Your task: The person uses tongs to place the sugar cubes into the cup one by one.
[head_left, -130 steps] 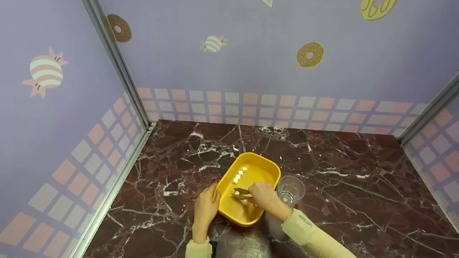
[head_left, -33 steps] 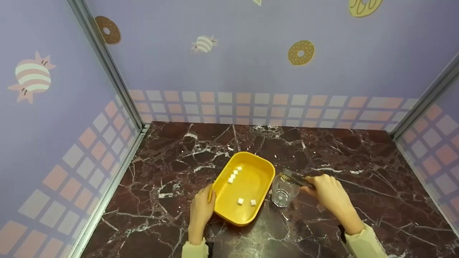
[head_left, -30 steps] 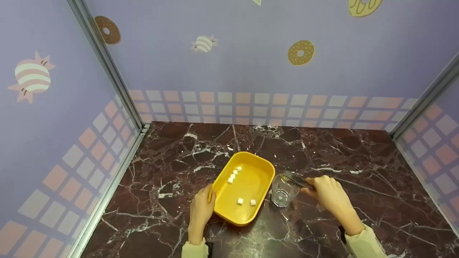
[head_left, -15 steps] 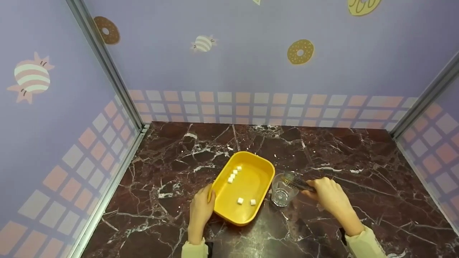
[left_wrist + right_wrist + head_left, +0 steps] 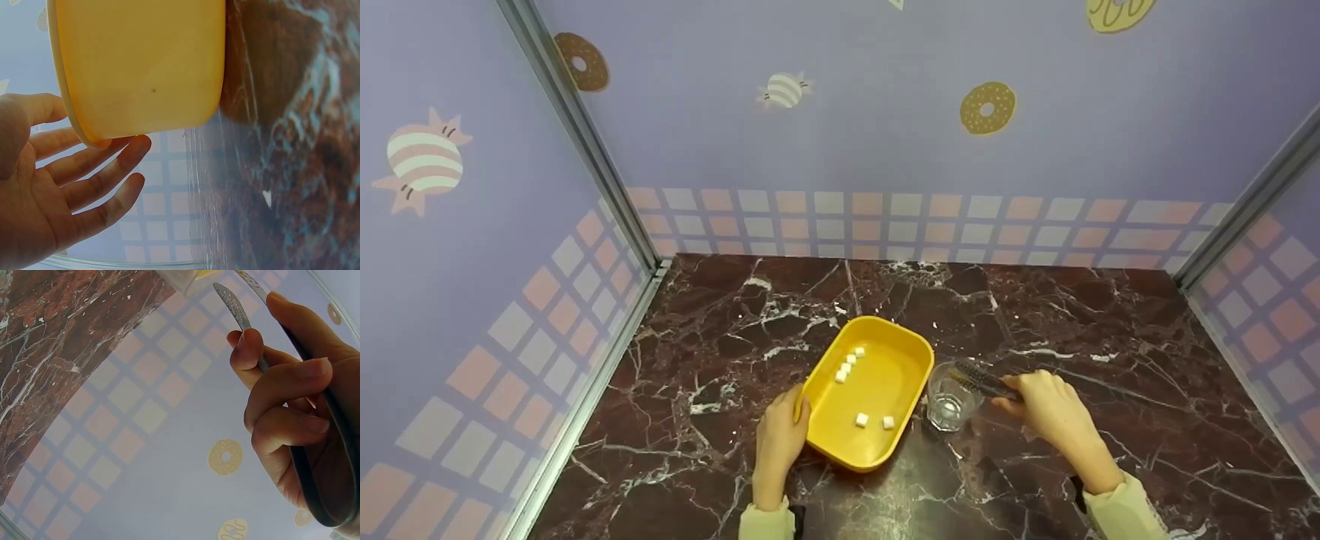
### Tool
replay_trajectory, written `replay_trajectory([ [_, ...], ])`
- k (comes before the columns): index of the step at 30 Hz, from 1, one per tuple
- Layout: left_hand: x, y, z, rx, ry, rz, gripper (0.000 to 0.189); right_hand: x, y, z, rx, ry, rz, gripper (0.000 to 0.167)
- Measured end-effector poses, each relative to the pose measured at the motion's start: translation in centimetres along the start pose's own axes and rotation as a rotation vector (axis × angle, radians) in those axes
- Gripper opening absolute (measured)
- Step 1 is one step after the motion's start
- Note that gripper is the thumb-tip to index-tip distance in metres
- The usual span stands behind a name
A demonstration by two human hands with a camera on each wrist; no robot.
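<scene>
A yellow plastic tub [image 5: 877, 397] stands on the marbled tabletop, several small white cubes [image 5: 846, 368] lined up by its left wall. Two more cubes [image 5: 874, 422] lie apart near its front end. At the tub's left side my left hand [image 5: 781, 433] holds the rim between thumb and fingers, also seen in the left wrist view. My right hand [image 5: 1050, 403] grips black-handled metal tongs [image 5: 979, 377], their perforated tips over a clear glass [image 5: 951, 405] just right of the tub. In the right wrist view the tongs' arms [image 5: 232, 305] stand spread, nothing visible between them.
Lilac walls [image 5: 840, 112] with donut and candy pictures enclose the dark red marbled table [image 5: 1080, 315] at the back and both sides. Tiny white crumbs are scattered behind the tub and glass.
From inside the tub among the cubes, my right hand has carried the tongs right to over the glass. Their tips have since shifted slightly. My left hand stays at the tub's rim.
</scene>
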State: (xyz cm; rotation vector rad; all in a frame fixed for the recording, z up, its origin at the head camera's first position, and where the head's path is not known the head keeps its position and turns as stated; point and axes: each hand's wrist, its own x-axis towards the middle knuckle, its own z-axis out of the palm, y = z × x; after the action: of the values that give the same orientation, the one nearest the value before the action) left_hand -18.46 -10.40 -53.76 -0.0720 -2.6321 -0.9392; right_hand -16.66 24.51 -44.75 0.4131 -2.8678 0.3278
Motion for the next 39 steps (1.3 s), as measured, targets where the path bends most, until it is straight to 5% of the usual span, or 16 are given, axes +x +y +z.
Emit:
replay_trajectory([
  [39,-0.1,0.0,0.1,-0.017,0.012,0.009,0.028,1.2,-3.5,-1.1,0.0,0.033,-0.012,0.027],
])
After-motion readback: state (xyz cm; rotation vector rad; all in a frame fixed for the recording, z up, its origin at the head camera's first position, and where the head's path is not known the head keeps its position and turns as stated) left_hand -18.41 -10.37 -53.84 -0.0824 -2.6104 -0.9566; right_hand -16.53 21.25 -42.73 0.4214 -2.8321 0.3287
